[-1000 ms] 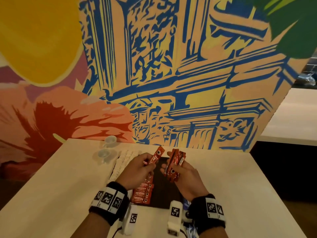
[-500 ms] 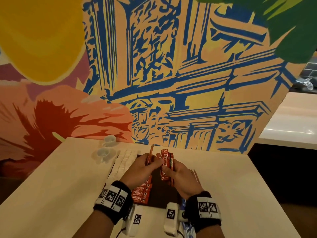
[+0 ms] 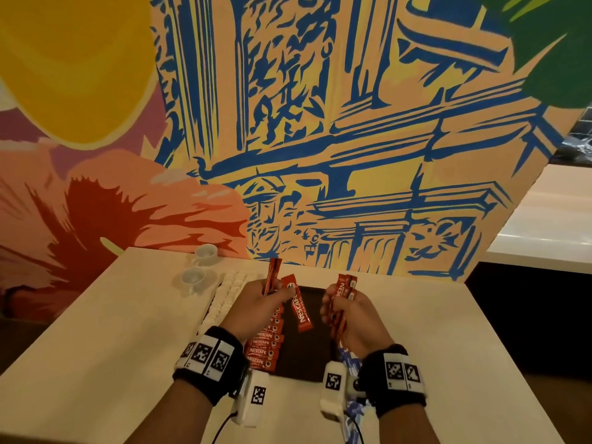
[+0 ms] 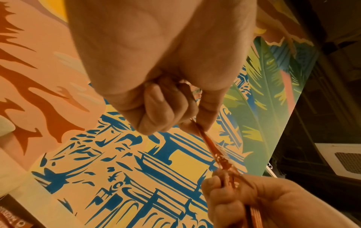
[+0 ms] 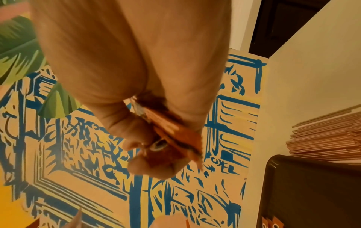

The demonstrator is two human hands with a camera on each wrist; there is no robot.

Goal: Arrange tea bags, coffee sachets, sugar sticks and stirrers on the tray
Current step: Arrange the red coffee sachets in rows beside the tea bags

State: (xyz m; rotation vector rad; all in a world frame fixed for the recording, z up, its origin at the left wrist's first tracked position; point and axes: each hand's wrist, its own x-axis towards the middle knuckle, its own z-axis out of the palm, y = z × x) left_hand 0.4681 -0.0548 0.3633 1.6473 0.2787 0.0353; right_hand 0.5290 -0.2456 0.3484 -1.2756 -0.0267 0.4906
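Note:
A dark tray lies on the table in front of me. A row of red coffee sachets lies overlapped along its left side. My left hand pinches two red sachets above the tray: one stands upright, the other hangs down slanting. In the left wrist view its thumb and finger pinch a sachet edge-on. My right hand grips a bundle of red sachets, seen up close in the right wrist view. A row of white packets runs along the tray's left edge.
Two white cups stand at the table's back left. Wooden stirrers lie stacked beyond the tray's corner. Blue packets lie under my right wrist. A painted wall rises right behind the table.
My hands have drawn apart over the tray. The left hand now holds a second sachet, which hangs down, while the right hand keeps the bundle.

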